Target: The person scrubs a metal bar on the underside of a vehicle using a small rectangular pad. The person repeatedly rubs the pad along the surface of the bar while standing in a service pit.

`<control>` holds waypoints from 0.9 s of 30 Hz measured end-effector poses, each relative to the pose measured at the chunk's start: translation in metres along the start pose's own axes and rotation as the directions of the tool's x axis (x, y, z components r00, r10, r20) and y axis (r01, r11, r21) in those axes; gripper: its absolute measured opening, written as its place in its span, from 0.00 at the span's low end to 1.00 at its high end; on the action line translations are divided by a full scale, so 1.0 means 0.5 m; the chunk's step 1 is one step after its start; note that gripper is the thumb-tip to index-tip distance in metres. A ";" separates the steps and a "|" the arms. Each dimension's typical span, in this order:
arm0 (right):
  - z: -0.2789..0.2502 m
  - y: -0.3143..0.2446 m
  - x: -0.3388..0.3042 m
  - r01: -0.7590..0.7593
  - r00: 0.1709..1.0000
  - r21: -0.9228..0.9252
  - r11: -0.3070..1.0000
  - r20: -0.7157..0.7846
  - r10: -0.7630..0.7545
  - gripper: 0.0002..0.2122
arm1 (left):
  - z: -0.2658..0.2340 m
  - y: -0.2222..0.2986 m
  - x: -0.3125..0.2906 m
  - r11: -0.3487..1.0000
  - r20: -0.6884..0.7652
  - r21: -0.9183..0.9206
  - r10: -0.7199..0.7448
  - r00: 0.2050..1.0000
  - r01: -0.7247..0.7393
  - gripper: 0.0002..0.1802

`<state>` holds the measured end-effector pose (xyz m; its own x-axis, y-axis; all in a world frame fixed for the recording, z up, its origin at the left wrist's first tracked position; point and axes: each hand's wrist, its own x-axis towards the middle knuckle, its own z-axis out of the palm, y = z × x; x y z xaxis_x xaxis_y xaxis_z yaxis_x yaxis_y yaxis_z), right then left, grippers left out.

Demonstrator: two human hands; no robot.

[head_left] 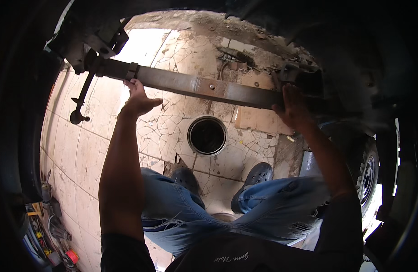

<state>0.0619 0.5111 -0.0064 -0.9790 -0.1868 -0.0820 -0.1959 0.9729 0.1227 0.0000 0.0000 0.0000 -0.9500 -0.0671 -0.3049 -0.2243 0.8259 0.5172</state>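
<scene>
A long grey leaf spring [177,81], made of stacked metal strips, spans the view in front of me. A small bolt head [211,86] shows at its middle, and a clamp [133,71] wraps its left part. My left hand [138,99] is open, with its fingertips up against the spring beside the clamp and its thumb spread aside. Near the spring's right end my right hand [293,109] presses with fingers stretched upward and thumb apart. Both spring ends run into dark vehicle parts, where details are hard to make out.
A rod with a ball joint [77,117] hangs at the left. On the cracked tile floor [163,131] stands a round dark-centred container [207,136], between my shoes and the spring. Tools [48,235] lie at lower left; a wheel [368,177] is at right. Cardboard [259,119] lies beyond.
</scene>
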 end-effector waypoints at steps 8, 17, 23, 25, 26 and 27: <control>-0.025 0.021 -0.032 0.075 0.996 0.018 0.997 0.041 -0.075 0.41 | -0.015 -0.004 -0.018 0.994 -0.014 -0.066 0.084 0.996 -0.084 0.72; -0.048 0.007 -0.039 0.030 0.997 -0.048 0.998 0.068 -0.026 0.41 | -0.005 0.022 -0.014 1.000 0.031 0.005 -0.012 0.999 0.012 0.76; -0.062 -0.015 -0.043 0.032 0.993 0.011 0.999 0.115 -0.033 0.41 | -0.022 -0.004 -0.026 0.999 -0.005 -0.008 0.039 0.999 -0.040 0.73; -0.059 -0.015 -0.076 0.058 0.991 0.001 0.998 0.121 -0.058 0.41 | -0.020 0.005 -0.027 0.998 -0.004 -0.022 0.058 0.998 -0.058 0.71; -0.052 -0.011 -0.096 0.076 0.991 -0.004 0.997 0.108 -0.075 0.41 | -0.016 0.007 -0.027 0.998 0.008 -0.030 0.049 0.999 -0.049 0.72; -0.056 -0.011 -0.103 0.093 0.992 -0.010 0.996 0.086 -0.092 0.41 | -0.017 0.011 -0.023 0.998 0.012 -0.037 0.045 0.999 -0.044 0.73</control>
<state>0.1116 0.5117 0.0250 -0.9483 -0.2631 -0.1777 -0.2869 0.9498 0.1249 0.0079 0.0006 0.0131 -0.9565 -0.0233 -0.2907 -0.1897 0.8068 0.5595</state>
